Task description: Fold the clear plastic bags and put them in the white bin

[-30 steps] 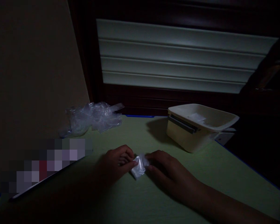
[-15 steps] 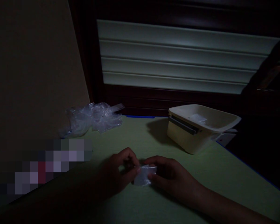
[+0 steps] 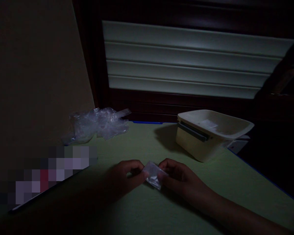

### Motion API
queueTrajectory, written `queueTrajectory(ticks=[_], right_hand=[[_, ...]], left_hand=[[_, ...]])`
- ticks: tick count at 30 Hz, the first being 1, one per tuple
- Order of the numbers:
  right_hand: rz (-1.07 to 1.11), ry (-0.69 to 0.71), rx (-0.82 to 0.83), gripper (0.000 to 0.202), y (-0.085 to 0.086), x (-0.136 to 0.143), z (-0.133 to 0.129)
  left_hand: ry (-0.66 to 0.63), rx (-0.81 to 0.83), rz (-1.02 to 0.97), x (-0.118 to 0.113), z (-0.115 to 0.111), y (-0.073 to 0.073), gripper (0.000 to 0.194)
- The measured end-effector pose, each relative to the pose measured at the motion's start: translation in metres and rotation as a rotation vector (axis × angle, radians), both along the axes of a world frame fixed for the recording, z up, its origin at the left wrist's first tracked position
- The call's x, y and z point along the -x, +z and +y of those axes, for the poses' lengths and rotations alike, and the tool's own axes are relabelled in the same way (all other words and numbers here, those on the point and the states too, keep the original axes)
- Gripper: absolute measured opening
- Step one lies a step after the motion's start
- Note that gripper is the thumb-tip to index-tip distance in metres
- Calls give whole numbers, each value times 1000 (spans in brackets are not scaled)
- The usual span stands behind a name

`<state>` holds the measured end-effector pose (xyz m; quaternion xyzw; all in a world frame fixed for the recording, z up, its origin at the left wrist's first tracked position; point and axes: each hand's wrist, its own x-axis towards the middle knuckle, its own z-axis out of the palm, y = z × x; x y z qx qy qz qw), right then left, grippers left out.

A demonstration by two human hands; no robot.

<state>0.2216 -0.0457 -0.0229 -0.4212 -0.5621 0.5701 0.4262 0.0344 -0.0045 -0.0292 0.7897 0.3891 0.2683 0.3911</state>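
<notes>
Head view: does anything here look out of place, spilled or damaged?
Nothing looks spilled or broken. Both hands, left and right, pinch a small clear bag over the green mat. A crumpled plastic heap lies by the wall, and the cream tub sits askew. The frame is very dark.

This looks like a room in a home, dimly lit. A worktop (image 3: 186, 202) covered in a pale green mat with a blue edge stands against a plain beige wall (image 3: 34, 71). Behind it a window in a dark wooden frame (image 3: 93, 65) is covered by a pale striped blind (image 3: 186, 58), through which the only light comes. On the worktop stand a cream plastic tub (image 3: 210, 137) with a handle and a heap of crumpled clear plastic bags (image 3: 98, 124) near the wall.
</notes>
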Motion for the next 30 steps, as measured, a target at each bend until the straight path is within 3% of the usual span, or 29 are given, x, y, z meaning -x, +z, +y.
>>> queueTrajectory(ticks=[7, 14, 21, 30], right_hand=[[-67, -125, -54, 38, 1, -4, 2], [-65, 33, -96, 31, -9, -2, 4], [-85, -53, -101, 34, -7, -1, 4], [-45, -46, -87, 33, -6, 0, 5]], left_hand=[[16, 64, 2, 0, 0, 2, 23], [-24, 16, 8, 2, -2, 2, 21], [-39, 87, -67, 0, -1, 3, 22], [-56, 59, -49, 2, 5, -1, 20]])
